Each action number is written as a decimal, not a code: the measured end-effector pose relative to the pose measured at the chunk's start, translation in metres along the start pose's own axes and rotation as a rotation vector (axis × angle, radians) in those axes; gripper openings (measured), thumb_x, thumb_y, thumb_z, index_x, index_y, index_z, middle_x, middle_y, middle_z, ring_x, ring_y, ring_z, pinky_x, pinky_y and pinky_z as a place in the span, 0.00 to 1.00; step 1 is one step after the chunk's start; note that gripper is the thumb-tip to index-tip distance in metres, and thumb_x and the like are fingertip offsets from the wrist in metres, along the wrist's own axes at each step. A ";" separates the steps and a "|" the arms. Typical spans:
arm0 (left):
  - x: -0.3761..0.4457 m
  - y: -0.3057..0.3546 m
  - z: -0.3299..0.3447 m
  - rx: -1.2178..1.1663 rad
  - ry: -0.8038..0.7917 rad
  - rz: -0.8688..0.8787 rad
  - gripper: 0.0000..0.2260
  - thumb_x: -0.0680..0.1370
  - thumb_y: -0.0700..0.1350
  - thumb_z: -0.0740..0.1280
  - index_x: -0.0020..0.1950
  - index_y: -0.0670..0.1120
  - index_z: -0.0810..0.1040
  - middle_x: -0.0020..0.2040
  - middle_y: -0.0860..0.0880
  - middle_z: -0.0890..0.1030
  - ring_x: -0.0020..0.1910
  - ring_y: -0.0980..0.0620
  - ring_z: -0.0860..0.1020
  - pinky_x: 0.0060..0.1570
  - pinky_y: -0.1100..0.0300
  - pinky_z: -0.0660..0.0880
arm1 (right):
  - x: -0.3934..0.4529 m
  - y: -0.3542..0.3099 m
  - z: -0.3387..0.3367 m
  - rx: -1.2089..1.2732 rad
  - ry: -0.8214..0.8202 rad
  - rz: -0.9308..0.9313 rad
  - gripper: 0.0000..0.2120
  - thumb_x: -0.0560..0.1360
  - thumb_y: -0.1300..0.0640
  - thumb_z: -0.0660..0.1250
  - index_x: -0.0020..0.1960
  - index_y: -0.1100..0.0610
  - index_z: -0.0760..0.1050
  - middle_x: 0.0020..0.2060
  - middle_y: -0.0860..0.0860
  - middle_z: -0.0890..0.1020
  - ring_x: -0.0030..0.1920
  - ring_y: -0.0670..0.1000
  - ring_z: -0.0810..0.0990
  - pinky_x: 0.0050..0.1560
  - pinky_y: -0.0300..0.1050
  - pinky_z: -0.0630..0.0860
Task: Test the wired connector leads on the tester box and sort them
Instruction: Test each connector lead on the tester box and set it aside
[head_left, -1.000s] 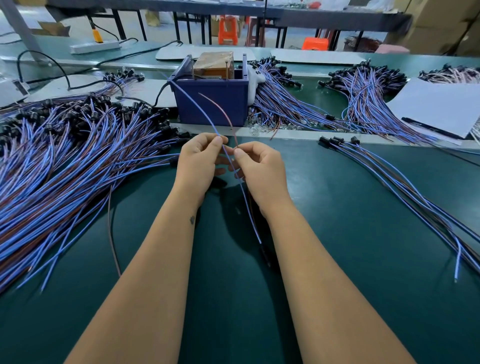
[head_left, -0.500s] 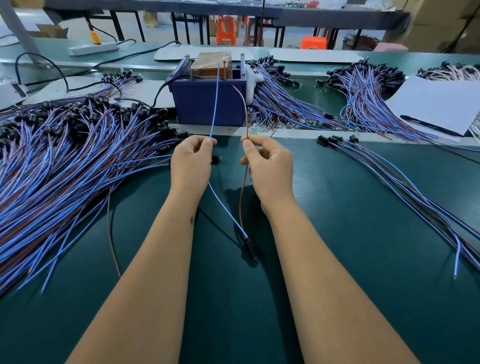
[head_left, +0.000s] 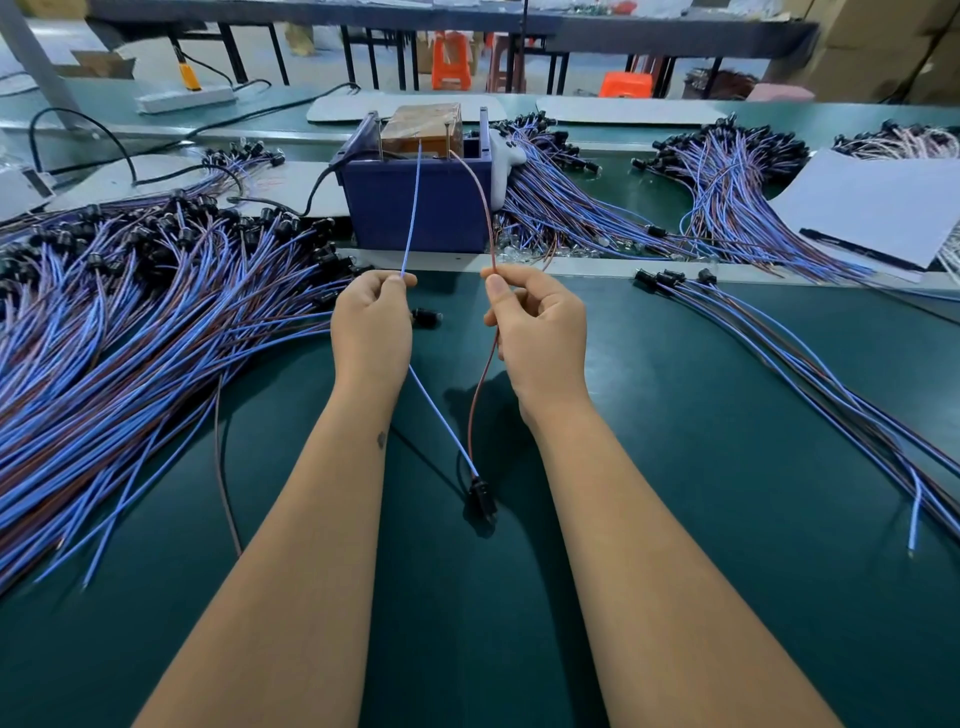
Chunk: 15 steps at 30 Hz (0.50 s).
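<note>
1. While both forearms reach out over the green bench mat (head_left: 727, 467), the black connector (head_left: 480, 500) of the lead under test lies on the mat nearest the viewer, well short of the blue tester box (head_left: 421, 208) and between the two wrists.
2. From that connector the lead's two wires run away toward the tester box, so its long axis points from near to far, with the connector at the near end.
3. Just short of the box, the left hand (head_left: 371, 332) pinches the blue wire (head_left: 410, 218) between thumb and curled fingers; the wire rises almost straight from the pinch to the top of the box.
4. Beside it, the right hand (head_left: 540, 338) pinches the red-brown wire (head_left: 480, 192) in the same way; this wire bows rightward, then arcs over to the box top.
5. Inside the open-topped tester box sits a brown block (head_left: 421, 130) with thin upright pins, and both wire tips end at about those pins; whether they touch cannot be told.
6. Left of the box spreads a large heap of leads (head_left: 130, 338), connectors pointing toward it.
7. Right of the box lies a small row of leads (head_left: 779, 343), connectors toward the box's side.
8. Beyond and right of the box lie further bundles (head_left: 727, 171) and a white sheet (head_left: 872, 208).
</note>
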<state>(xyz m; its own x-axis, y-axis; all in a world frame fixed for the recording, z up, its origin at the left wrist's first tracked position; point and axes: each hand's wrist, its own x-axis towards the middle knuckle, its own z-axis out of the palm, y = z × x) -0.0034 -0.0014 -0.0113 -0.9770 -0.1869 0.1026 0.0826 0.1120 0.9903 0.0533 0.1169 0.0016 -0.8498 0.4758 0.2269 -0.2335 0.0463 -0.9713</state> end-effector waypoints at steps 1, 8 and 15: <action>0.000 0.000 0.000 0.002 0.006 0.004 0.11 0.80 0.45 0.58 0.44 0.53 0.79 0.27 0.55 0.69 0.27 0.55 0.66 0.29 0.60 0.64 | 0.000 0.000 0.000 -0.003 0.001 -0.003 0.05 0.78 0.63 0.66 0.49 0.56 0.81 0.30 0.49 0.75 0.28 0.42 0.72 0.34 0.39 0.71; 0.006 -0.003 -0.004 -0.051 0.033 -0.024 0.11 0.79 0.43 0.58 0.44 0.53 0.79 0.26 0.55 0.69 0.24 0.56 0.64 0.26 0.61 0.62 | 0.002 0.003 -0.001 -0.061 -0.034 0.028 0.10 0.79 0.64 0.62 0.50 0.52 0.79 0.32 0.51 0.75 0.30 0.48 0.70 0.39 0.45 0.73; 0.009 -0.005 -0.006 -0.098 0.041 -0.068 0.11 0.79 0.41 0.58 0.45 0.51 0.79 0.22 0.58 0.70 0.22 0.58 0.64 0.26 0.62 0.62 | 0.002 0.006 0.000 -0.084 -0.068 0.032 0.11 0.79 0.63 0.63 0.50 0.50 0.80 0.30 0.48 0.74 0.31 0.49 0.69 0.38 0.46 0.72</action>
<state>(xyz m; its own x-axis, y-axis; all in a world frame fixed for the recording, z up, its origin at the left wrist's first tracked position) -0.0112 -0.0092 -0.0146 -0.9722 -0.2312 0.0369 0.0374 0.0022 0.9993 0.0498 0.1179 -0.0032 -0.8871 0.4173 0.1974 -0.1678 0.1068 -0.9800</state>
